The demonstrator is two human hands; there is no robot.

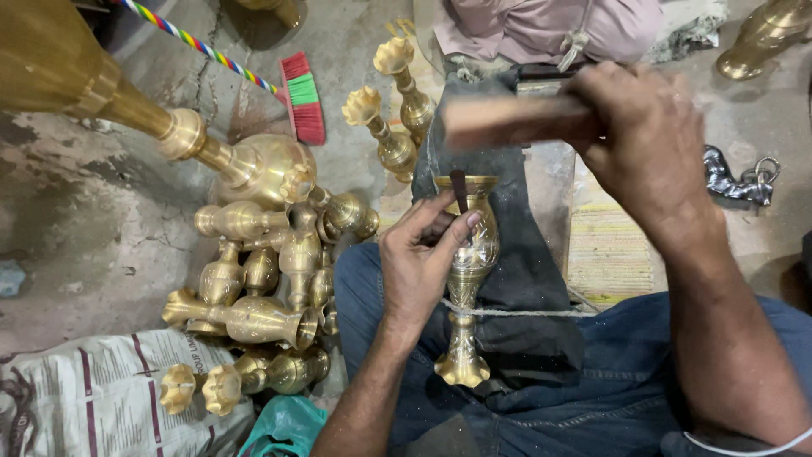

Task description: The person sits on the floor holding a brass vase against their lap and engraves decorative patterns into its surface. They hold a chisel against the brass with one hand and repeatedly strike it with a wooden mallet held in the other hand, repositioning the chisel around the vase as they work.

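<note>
Left hand [420, 258] is wrapping around the bulb of a brass vase [468, 279], thumb and fingers pressed onto a thin dark punch [458, 191] and holding it upright against the vase just below its rim. Vase is lying lengthwise under that grip on a dark cloth [516, 279], foot pointing toward the person, and a cord [524, 312] is crossing its stem just below the hand. Cloth is draping over the blue-jeaned lap [609, 381]. Up and to the right of the punch, right hand [647, 140] is clenching around one end of a wooden block [507, 120], which is blurring, with its far end sitting above the punch head and apart from it. Just beyond the vase rim two more flared brass vases [391, 127] are lying on the concrete floor [85, 220]. Left of the grip, a heap of finished brass vases [266, 271] is piling up, some resting on printed newspaper [93, 393]. Further out on that side, a large brass vessel [127, 101] is slanting in from the top corner, and a red and green brush [303, 97] with a striped handle is lying past the heap. Right of the right hand, a metal chain piece [737, 182] is sitting on the floor.
</note>
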